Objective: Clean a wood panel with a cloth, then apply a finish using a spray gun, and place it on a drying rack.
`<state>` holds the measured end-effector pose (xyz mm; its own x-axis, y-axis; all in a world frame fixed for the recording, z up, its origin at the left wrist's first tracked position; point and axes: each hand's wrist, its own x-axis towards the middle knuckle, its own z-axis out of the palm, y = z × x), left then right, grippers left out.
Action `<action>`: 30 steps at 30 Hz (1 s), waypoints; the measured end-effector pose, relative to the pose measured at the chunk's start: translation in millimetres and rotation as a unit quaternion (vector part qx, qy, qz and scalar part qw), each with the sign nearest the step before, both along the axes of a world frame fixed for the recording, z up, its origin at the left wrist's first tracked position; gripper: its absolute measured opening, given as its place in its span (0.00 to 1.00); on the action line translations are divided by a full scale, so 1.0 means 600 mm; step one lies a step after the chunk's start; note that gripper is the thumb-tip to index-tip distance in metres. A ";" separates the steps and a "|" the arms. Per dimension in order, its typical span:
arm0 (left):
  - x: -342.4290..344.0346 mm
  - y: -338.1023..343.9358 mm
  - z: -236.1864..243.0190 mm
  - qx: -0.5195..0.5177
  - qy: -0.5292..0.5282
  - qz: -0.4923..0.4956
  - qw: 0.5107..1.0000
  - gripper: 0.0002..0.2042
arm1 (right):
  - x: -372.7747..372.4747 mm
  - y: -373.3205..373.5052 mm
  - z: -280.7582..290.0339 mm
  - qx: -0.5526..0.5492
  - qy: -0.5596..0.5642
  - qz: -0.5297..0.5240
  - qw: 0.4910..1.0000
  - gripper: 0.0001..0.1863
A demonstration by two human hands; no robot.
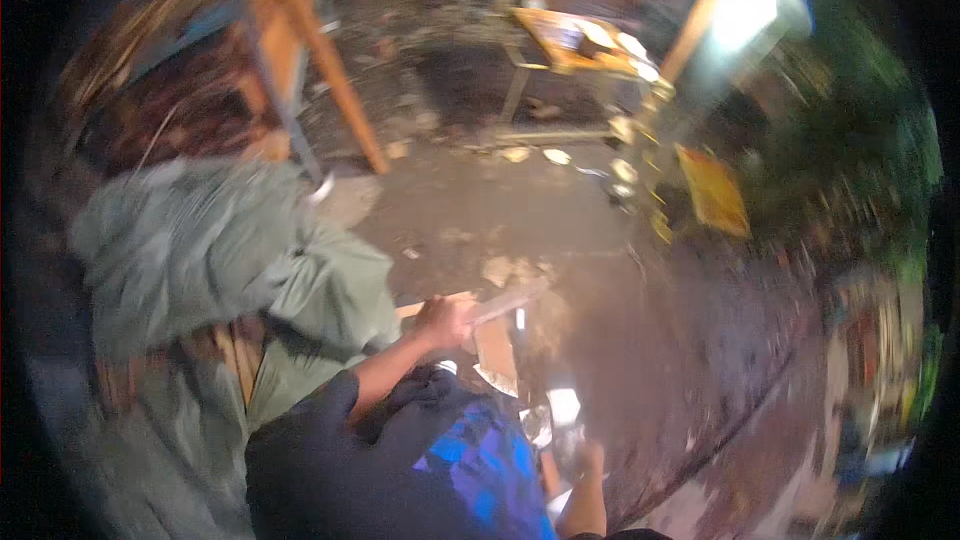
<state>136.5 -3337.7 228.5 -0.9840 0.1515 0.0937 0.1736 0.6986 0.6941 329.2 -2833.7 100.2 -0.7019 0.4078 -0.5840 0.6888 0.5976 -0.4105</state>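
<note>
My left hand is closed around one end of a long, flat, greyish-brown piece. The piece points away to the right, and blur hides whether it is wood or a blade. Below it is a tan flat piece with a pale lower edge. My right hand is low in the picture, close to my body and smeared by motion, so its fingers are unclear. A bright white patch and a crumpled pale thing lie near that hand.
A grey-green tarp covers a heap at left. Behind it lean an orange-brown wooden post and a dark pole. A small orange-topped table holds several items. A yellow-orange board and pale scraps are on the dark ground.
</note>
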 end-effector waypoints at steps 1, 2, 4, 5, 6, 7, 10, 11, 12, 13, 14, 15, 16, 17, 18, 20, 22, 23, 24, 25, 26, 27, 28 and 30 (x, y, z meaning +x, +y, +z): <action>0.010 -0.019 -0.001 0.027 0.017 0.028 0.999 0.18 | -0.042 0.004 -0.017 -0.024 0.034 0.035 0.999 0.16; 0.012 -0.040 -0.023 0.010 0.009 0.055 0.998 0.19 | -0.115 -0.040 0.010 -0.012 0.080 0.022 0.996 0.16; 0.036 -0.058 -0.042 0.048 0.017 0.122 0.991 0.13 | -0.256 -0.079 0.041 0.006 0.315 0.164 0.935 0.15; 0.027 -0.071 -0.036 0.042 0.014 0.130 0.991 0.11 | -0.335 -0.100 0.049 0.074 0.400 0.145 0.902 0.15; 0.045 -0.097 -0.044 0.059 0.027 0.183 0.981 0.12 | -0.428 -0.209 0.128 0.072 0.360 0.162 0.916 0.15; 0.050 -0.105 -0.047 0.056 0.029 0.200 0.978 0.13 | -0.489 -0.269 0.174 0.020 0.458 0.193 0.868 0.16; 0.080 -0.108 -0.078 0.037 0.012 0.243 0.969 0.15 | -0.595 -0.478 0.336 -0.150 0.415 0.255 0.860 0.18; 0.086 -0.108 -0.064 0.027 -0.027 0.260 0.965 0.12 | -0.612 -0.558 0.370 -0.220 0.381 0.249 0.863 0.18; 0.091 -0.112 -0.045 0.018 -0.062 0.270 0.961 0.11 | -0.612 -0.636 0.421 -0.243 0.366 0.349 0.828 0.19; 0.095 -0.113 -0.074 -0.019 -0.028 0.262 0.965 0.11 | -0.626 -0.706 0.426 -0.237 0.404 0.453 0.758 0.22; 0.106 -0.107 -0.074 -0.020 -0.031 0.284 0.958 0.11 | -0.588 -0.784 0.469 -0.316 0.323 0.452 0.769 0.25; 0.103 -0.106 -0.068 -0.008 -0.035 0.314 0.949 0.12 | -0.565 -0.848 0.489 -0.296 0.420 0.519 0.683 0.26; 0.096 -0.107 -0.056 0.005 -0.035 0.339 0.940 0.12 | -0.545 -0.894 0.508 -0.267 0.512 0.570 0.584 0.27; 0.106 -0.115 -0.035 0.015 -0.056 0.343 0.938 0.14 | -0.502 -0.930 0.548 -0.228 0.529 0.592 0.564 0.27; 0.104 -0.115 -0.034 0.013 -0.052 0.350 0.935 0.14 | -0.481 -0.940 0.579 -0.179 0.548 0.606 0.548 0.26; 0.089 -0.114 -0.043 0.006 -0.033 0.376 0.926 0.15 | -0.502 -0.925 0.582 -0.209 0.504 0.623 0.561 0.25; 0.085 -0.118 -0.049 0.016 -0.025 0.418 0.908 0.13 | -0.542 -0.895 0.550 -0.239 0.455 0.638 0.574 0.24; 0.077 -0.121 -0.050 0.030 -0.034 0.434 0.900 0.13 | -0.590 -0.865 0.499 -0.242 0.447 0.637 0.579 0.22; 0.064 -0.129 -0.062 0.041 -0.041 0.443 0.895 0.12 | -0.641 -0.830 0.440 -0.244 0.444 0.631 0.588 0.21; 0.050 -0.136 -0.099 0.050 -0.042 0.472 0.879 0.11 | -0.689 -0.785 0.374 -0.232 0.402 0.625 0.627 0.20; 0.025 -0.137 -0.135 0.061 -0.044 0.488 0.869 0.11 | -0.747 -0.716 0.279 -0.215 0.363 0.608 0.673 0.19; -0.044 -0.116 -0.101 0.107 -0.048 0.465 0.877 0.11 | -0.854 -0.568 0.130 -0.119 0.328 0.590 0.728 0.18; -0.075 -0.122 -0.150 0.204 0.037 0.447 0.870 0.11 | -0.886 -0.445 0.025 -0.043 0.304 0.587 0.749 0.18; -0.099 -0.121 -0.124 0.121 -0.042 0.519 0.845 0.11 | -0.839 -0.236 -0.084 0.163 0.027 0.466 0.869 0.23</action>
